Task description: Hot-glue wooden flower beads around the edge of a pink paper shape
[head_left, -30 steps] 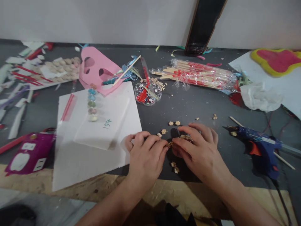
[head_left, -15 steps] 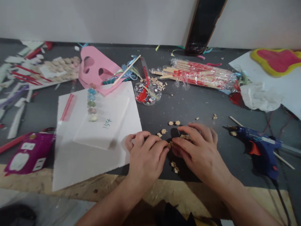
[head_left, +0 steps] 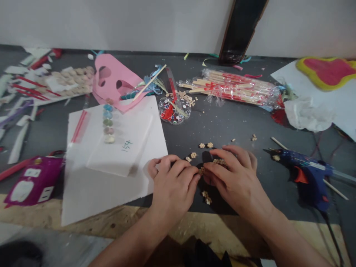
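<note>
Head cam view: nr the near edge of a dark-grey flat tabletop (head_left: pixel 228 120), a small tan flower-shaped cluster (head_left: pixel 201 170), prob. wooden, is held btwn two bare hands. It is pinched from one side by the fingertips of the left hand (head_left: pixel 175 181) & from the other by those of the right hand (head_left: pixel 236 174); both seem closed on it, prob. so that so tiny a pc. is kept steady. More tan clusters (head_left: pixel 210 145) are spread around, some partly covered by the R fingers, perhaps so that each can be reached singly. Toward the right edge, a blue plastic glue gun w/ orange trigger (head_left: pixel 311 174) is laid flat, nozzle turned inward, prob. for handy reach.

Left of the hands, a white rectangular board (head_left: pixel 75 193) is set askew, its near corner lapped over the bare wooden strip (head_left: pixel 133 218) along the near edge; a smaller white sheet marked "154" (head_left: pixel 116 163) is laid on it. Toward the far edge are placed a pink paper mask shape w/ holes (head_left: pixel 122 72), a clear flower-shaped plastic tray (head_left: pixel 178 122) w/ googly eyes, & a clear-wrapped stick bundle (head_left: pixel 236 87). Beyond, a plain pale wall (head_left: pixel 111 26) is seen, w/ a black slab (head_left: pixel 240 29), poss. a phone, leaned there. Lighting's dim.
</note>
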Demonstrator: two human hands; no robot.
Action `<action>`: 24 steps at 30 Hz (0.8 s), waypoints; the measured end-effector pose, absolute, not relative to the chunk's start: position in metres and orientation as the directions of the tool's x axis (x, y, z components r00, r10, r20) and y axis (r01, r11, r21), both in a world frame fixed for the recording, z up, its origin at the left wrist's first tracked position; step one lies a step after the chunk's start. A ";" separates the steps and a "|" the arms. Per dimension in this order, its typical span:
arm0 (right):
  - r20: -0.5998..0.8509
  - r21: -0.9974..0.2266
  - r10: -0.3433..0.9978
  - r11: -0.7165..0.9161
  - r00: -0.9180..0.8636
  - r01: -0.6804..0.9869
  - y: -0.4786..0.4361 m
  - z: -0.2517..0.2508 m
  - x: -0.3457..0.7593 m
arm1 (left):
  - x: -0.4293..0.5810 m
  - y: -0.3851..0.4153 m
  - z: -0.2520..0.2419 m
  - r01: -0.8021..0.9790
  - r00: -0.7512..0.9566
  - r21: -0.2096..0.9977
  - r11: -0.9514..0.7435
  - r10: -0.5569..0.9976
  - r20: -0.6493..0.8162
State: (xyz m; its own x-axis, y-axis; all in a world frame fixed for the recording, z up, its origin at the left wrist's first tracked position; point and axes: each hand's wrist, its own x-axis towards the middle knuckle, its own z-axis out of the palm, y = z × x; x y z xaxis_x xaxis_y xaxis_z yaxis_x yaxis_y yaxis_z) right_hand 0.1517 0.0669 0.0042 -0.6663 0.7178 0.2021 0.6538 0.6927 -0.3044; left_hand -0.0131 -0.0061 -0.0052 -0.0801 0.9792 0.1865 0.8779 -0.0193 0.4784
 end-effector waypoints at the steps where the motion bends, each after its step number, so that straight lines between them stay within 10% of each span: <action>1: 0.202 -0.305 0.718 0.692 -0.666 0.654 0.067 0.004 0.152 | -0.013 -0.006 -0.005 0.878 -0.082 0.478 -0.018 0.979 0.187; 24: 0.201 -0.277 0.707 0.705 -0.678 0.653 0.067 0.004 0.152 | -0.023 -0.010 0.008 0.888 -0.183 0.455 0.065 0.958 0.220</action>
